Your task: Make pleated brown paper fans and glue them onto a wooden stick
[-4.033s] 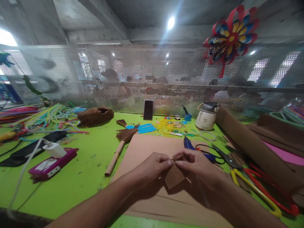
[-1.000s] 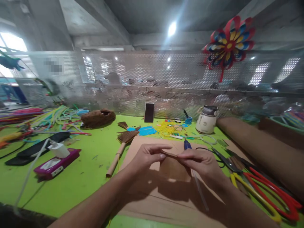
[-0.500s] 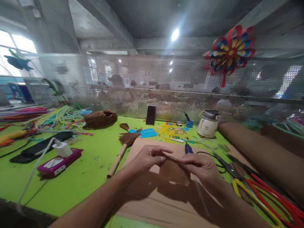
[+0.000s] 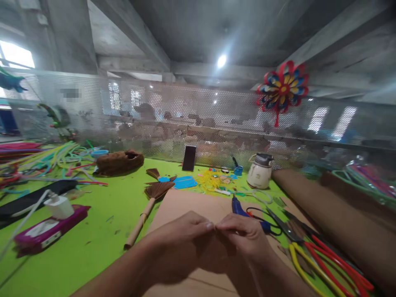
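Note:
My left hand [image 4: 185, 231] and my right hand [image 4: 246, 235] meet over a sheet of brown kraft paper [image 4: 179, 206], thumbs and fingertips pressed together. Between them they pinch the upper edge of a small brown paper piece [image 4: 213, 258], which hangs below the fingers, shaded and partly hidden. Just beyond my right hand lies a blue hot glue gun [image 4: 237, 206]. A translucent stick [image 4: 255, 278] shows beside my right wrist. Left of the sheet rests a small broom-like paper piece [image 4: 139, 222] with a fanned brown end and a rolled handle.
Scissors with yellow handles [image 4: 295, 247] and red-handled scissors [image 4: 334, 264] lie at right, near a brown paper roll [image 4: 309, 202]. Behind stand a phone [image 4: 189, 158] and a pale jug [image 4: 260, 173]. A purple power strip [image 4: 52, 231] sits at left. Yellow shreds [image 4: 210, 179] cover the back middle.
Both hands have drawn closer together and sit lower in view, fingertips now meeting at the paper piece's edge. The head view has shifted, moving the table things left and slightly down.

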`<state>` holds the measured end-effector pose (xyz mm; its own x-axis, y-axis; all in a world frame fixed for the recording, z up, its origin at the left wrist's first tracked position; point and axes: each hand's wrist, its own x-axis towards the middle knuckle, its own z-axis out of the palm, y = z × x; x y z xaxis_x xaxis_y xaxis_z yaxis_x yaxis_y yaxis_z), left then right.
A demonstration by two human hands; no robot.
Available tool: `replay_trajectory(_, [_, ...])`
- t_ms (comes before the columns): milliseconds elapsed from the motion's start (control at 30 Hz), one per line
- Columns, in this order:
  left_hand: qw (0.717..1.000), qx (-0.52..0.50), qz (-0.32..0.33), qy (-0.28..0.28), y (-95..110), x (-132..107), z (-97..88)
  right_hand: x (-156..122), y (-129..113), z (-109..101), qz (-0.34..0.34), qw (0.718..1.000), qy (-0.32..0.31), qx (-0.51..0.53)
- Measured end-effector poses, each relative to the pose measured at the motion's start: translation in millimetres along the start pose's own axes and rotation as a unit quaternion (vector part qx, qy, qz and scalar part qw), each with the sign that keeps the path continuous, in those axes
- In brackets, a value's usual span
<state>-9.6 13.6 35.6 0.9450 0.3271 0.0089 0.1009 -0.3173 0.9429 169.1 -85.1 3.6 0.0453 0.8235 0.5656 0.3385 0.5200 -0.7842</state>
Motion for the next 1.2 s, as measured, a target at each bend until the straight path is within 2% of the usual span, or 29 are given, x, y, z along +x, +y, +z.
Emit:
replay_trajectory(167, [1.0,-0.02,-0.015,-0.006,-4,5,-2.9,5,-2,1,-0.022,1.0,0.017,0.008])
replay_trajectory(267, [1.0,-0.003,-0.016,0.017,-4,7,-0.4,6,1,2,-0.017,0.999,0.016,0.032])
replay_trajectory(333, [0.998,0.034,-0.025,0.046,-3,8,2.5,6,5,3,0.021,0.998,0.017,0.06])
replay_trajectory(467, [0.985,0.12,-0.049,0.114,1,9,6.9,5,10,7,0.147,0.98,0.058,0.12])
replay_trajectory(600, [0.985,0.124,-0.057,0.107,-2,11,5.8,4,8,9,0.184,0.976,0.025,0.11])
replay_trajectory(700, [0.995,0.062,-0.04,0.072,-5,10,1.5,4,8,10,0.155,0.982,-0.004,0.11])
replay_trajectory(800, [0.999,-0.003,-0.02,0.03,-6,7,-2.3,4,10,13,0.078,0.992,0.022,0.096])
replay_trajectory(867, [0.999,-0.012,-0.021,0.026,-5,5,-2.2,4,12,15,0.048,0.995,0.04,0.076])
replay_trajectory(1000, [0.998,0.019,-0.023,0.056,-8,9,4.7,5,11,16,0.031,0.997,0.054,0.048])
replay_trajectory(1133, [0.99,0.059,-0.045,0.124,-12,15,14.2,5,8,11,0.068,0.996,0.046,0.037])
replay_trajectory(1200, [0.986,0.079,-0.055,0.133,-11,15,17.6,5,7,8,0.086,0.994,0.046,0.039])
